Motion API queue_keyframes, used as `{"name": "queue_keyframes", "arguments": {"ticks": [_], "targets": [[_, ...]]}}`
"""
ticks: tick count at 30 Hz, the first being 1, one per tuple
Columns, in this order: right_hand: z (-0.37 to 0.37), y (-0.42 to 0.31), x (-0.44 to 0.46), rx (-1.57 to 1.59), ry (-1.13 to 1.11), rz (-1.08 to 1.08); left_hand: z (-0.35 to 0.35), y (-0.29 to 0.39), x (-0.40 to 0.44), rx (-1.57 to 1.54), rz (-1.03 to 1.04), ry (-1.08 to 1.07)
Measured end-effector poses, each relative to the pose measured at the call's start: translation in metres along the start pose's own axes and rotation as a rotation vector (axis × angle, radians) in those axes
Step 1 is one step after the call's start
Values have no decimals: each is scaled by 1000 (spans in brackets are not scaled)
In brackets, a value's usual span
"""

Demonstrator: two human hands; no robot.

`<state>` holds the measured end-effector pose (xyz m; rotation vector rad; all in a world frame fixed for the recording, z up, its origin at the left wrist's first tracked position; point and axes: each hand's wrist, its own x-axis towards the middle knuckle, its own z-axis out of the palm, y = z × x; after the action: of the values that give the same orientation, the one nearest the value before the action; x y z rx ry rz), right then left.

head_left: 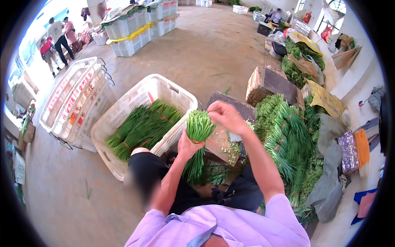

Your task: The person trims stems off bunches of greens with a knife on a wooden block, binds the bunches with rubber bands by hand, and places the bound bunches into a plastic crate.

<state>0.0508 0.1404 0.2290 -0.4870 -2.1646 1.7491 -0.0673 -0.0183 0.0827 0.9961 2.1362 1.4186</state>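
Note:
My left hand (189,145) is wrapped around a bunch of chive stems (199,124), held upright with its pale green ends on top. An orange-red band circles the bunch near my fingers, and its darker green length hangs below. My right hand (226,117) is closed in a pinch at the upper right edge of the bunch; what its fingertips hold, if anything, is too small to make out. Beneath is a board (222,144) strewn with small pale green trimmings. To the left, a white plastic crate (154,82) contains several banded chive bunches (140,127).
A large heap of chive bunches (288,136) lies at the right, beside grey cloth (329,185) and a worn wooden box (269,84). Stacked white crates (78,103) stand left, more crates (129,33) farther back. People (59,35) stand at the far left; another sits far right.

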Motion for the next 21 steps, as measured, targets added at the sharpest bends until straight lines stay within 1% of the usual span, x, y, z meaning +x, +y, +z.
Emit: {"name": "queue_keyframes", "arguments": {"ticks": [1,3,4,5,6,7,9,10,11,12,13,14,15,16,17,18,19,20,21], "targets": [[12,6,2,-53,-4,24,3,-6,0,23,40,9],[35,11,5,-1,36,12,6,-2,1,39,112,3],[42,17,8,-8,63,1,2,7,-1,83,25,-25],[49,25,13,-120,0,11,-2,15,-5,130,-64,-53],[50,28,14,-228,-65,24,-6,18,-7,83,-38,-74],[46,23,13,-229,-44,15,-7,14,-7,88,-17,-83],[35,10,8,63,-54,9,-3,-1,-4,40,82,-1],[27,3,0,123,-118,9,-2,-12,-1,15,48,-12],[24,9,-7,125,-118,11,0,-23,6,16,45,-14],[23,19,-15,58,-264,42,2,-33,12,-133,109,9],[21,23,-22,-13,-410,72,-5,-15,14,-284,174,33],[16,26,-28,-16,-407,74,-13,1,7,-151,103,81],[10,26,-37,-169,-569,238,-11,3,13,-157,100,78],[7,27,-45,-318,-736,406,-11,-1,16,-399,60,32],[4,42,-48,-308,-754,419,-12,-7,14,-635,8,-6],[1,64,-45,-374,-511,268,-10,-15,16,-676,6,-9],[6,59,-39,-433,-265,111,-13,-16,16,-670,-10,8],[5,52,-37,-369,-200,183,-15,-16,15,-706,-23,-44],[13,62,-32,-365,-211,179,-15,-12,17,-743,-25,-100]]}}
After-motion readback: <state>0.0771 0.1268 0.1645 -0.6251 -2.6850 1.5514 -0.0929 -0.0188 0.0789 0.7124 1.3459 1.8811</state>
